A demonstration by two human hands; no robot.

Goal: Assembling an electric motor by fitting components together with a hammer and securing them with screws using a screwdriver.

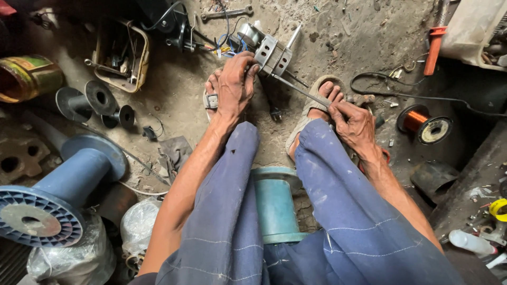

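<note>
The person's blue trousers [317, 211] fill the frame from 5 to 7 o'clock and hide most of the floor beneath, along with the lower half of a teal spool [274, 203] wedged between the legs. A big blue spool [58, 195] lies at 8 o'clock, its near flange cut off by clear plastic bags [79, 258] below it. A white bin [475, 29] at 1 o'clock runs out of frame, so its contents are hard to make out. A tray of tools [122, 55] sits at 11 o'clock, and black reels [97, 100] lie just below it.

The left hand [235, 87] sits just above centre, fingers curled shut around the edge of a small motor stator [272, 55], a square metal block at 12 o'clock with tangled coloured wires behind it. The right hand [356, 124], toward 3 o'clock, is closed around the handle end of a thin metal tool [298, 91], whose tip reaches up-left to the stator's underside; the exact contact point is hidden in shadow. Both sandalled feet rest under the hands.

A copper wire spool [425, 124] lies at 3 o'clock, near the right hand. Bare dusty floor [348, 37] stays open at 12 to 1 o'clock, beyond the stator.
</note>
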